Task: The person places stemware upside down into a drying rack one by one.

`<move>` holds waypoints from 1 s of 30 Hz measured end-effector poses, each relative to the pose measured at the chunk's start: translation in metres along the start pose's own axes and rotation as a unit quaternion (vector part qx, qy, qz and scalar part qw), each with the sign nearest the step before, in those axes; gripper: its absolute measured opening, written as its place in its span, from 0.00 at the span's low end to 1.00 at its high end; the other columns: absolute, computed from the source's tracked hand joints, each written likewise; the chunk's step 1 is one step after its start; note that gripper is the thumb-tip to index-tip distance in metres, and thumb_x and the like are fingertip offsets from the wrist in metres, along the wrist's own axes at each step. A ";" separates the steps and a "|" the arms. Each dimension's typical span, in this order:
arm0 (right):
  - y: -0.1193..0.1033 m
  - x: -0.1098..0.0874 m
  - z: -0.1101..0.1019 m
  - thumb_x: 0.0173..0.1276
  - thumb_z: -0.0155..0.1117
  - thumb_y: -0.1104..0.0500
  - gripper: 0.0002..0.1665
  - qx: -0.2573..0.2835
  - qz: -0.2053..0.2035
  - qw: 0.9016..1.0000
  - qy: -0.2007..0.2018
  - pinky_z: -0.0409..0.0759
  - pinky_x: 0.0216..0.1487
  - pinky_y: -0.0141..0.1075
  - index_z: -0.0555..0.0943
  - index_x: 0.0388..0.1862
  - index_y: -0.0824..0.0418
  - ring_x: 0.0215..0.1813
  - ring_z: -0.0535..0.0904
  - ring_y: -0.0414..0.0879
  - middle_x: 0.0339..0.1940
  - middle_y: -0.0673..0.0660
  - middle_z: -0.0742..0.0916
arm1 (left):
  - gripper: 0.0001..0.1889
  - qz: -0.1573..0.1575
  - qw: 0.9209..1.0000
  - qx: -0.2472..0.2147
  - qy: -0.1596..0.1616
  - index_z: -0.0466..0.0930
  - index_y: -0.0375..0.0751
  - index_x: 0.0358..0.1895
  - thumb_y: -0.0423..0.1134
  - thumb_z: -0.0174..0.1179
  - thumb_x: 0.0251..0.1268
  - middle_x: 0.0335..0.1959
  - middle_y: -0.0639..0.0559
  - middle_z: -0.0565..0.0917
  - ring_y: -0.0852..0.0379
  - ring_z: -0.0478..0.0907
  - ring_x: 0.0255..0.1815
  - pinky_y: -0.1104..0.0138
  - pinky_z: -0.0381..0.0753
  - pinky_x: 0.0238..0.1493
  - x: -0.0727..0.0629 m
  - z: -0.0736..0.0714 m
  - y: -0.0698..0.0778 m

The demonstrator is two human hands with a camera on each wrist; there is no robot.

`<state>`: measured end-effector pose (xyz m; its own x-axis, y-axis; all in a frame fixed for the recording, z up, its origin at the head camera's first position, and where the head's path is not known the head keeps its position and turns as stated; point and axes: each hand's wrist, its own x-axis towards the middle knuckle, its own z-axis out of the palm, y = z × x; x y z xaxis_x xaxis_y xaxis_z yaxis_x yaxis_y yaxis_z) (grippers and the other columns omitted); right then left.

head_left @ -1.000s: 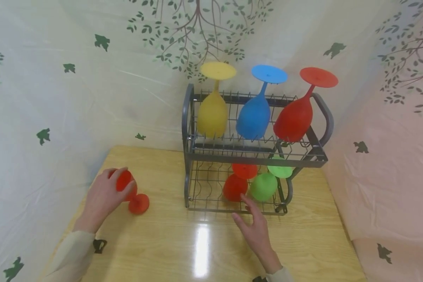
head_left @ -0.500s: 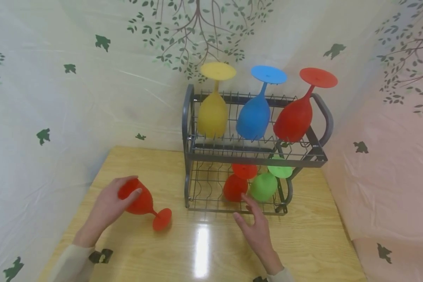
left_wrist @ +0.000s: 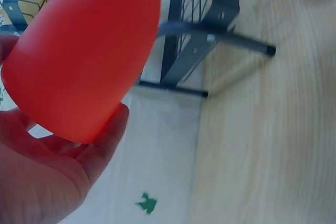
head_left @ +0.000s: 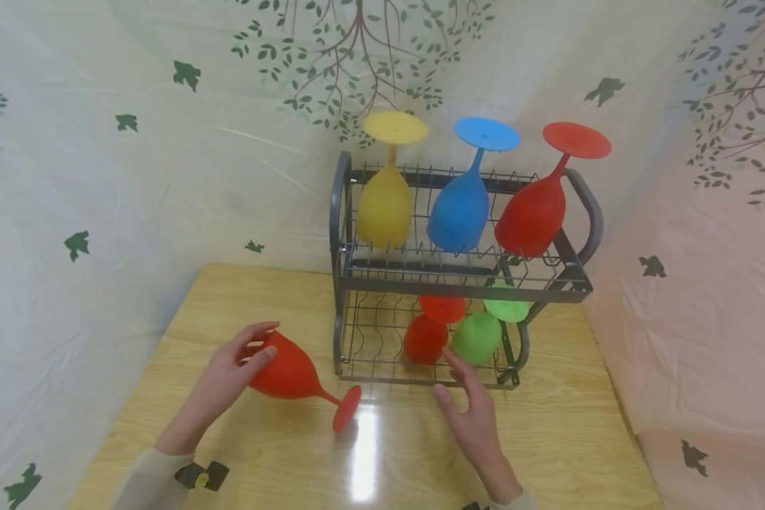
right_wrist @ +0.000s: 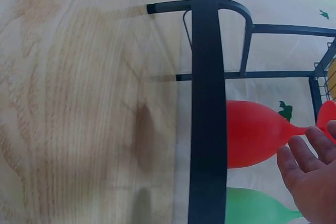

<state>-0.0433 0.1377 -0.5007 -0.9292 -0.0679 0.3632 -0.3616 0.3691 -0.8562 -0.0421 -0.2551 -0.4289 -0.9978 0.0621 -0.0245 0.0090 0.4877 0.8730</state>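
Note:
My left hand (head_left: 232, 372) grips a red plastic wine glass (head_left: 290, 372) round its bowl near the rim. The glass is tilted, its foot pointing right and down toward the viewer. In the left wrist view the bowl (left_wrist: 89, 51) fills the upper left, with fingers and thumb at its rim end. My right hand (head_left: 474, 418) has loosely spread fingers and holds nothing. Its fingertips are by an upside-down red wine glass (head_left: 425, 341) on the lower shelf; whether they touch it I cannot tell. Beside that stands an upside-down green wine glass (head_left: 477, 340).
A dark two-tier dish rack (head_left: 462, 288) stands on the wooden table (head_left: 280, 304). On its top tier are upside-down yellow (head_left: 384, 209), blue (head_left: 459, 214) and red (head_left: 531, 216) wine glasses. A patterned curtain (head_left: 261, 177) hangs behind the rack and at both sides.
My left hand has carried the red wine glass right and toward the viewer, swinging its foot to the right. My right hand has shifted slightly right. The glasses on the rack have stayed put.

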 end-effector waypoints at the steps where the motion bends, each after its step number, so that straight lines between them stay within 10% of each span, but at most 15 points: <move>1: -0.001 0.000 0.000 0.68 0.67 0.68 0.34 0.003 -0.001 1.000 0.001 0.70 0.69 0.27 0.75 0.73 0.58 0.67 0.78 0.54 0.73 0.54 0.79 | 0.25 -0.005 1.000 -0.015 -0.002 0.70 0.44 0.75 0.44 0.56 0.80 0.69 0.36 0.76 0.34 0.76 0.64 0.43 0.82 0.59 0.000 0.002 0.001; 11: -0.014 0.003 -0.003 0.67 0.63 0.71 0.34 0.016 -0.025 0.999 0.012 0.70 0.68 0.26 0.75 0.73 0.59 0.66 0.77 0.40 0.72 0.55 0.80 | 0.22 -0.016 0.987 -0.161 0.016 0.73 0.41 0.72 0.40 0.55 0.80 0.69 0.39 0.75 0.43 0.77 0.63 0.67 0.82 0.54 -0.002 0.034 0.002; 20: -0.022 0.005 -0.004 0.70 0.59 0.72 0.32 0.042 -0.027 0.999 0.012 0.72 0.68 0.28 0.75 0.73 0.61 0.66 0.77 0.38 0.71 0.58 0.80 | 0.22 -0.012 0.975 -0.216 0.049 0.73 0.38 0.71 0.37 0.55 0.78 0.66 0.42 0.76 0.61 0.81 0.57 0.67 0.83 0.54 -0.004 0.056 0.010; 30: -0.020 0.003 -0.004 0.78 0.45 0.70 0.28 0.128 -0.021 0.991 -0.010 0.72 0.71 0.32 0.69 0.76 0.65 0.71 0.74 0.44 0.73 0.64 0.77 | 0.22 -0.012 0.962 -0.255 0.094 0.73 0.44 0.73 0.40 0.51 0.79 0.65 0.44 0.78 0.53 0.80 0.56 0.65 0.85 0.53 -0.002 0.076 0.020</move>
<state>-0.0391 0.1334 -0.4812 -0.9135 -0.0965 0.3952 -0.4048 0.1178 -0.9068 -0.0352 -0.1791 -0.4483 -0.9920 -0.1260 0.0000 0.0008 -0.0058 1.0000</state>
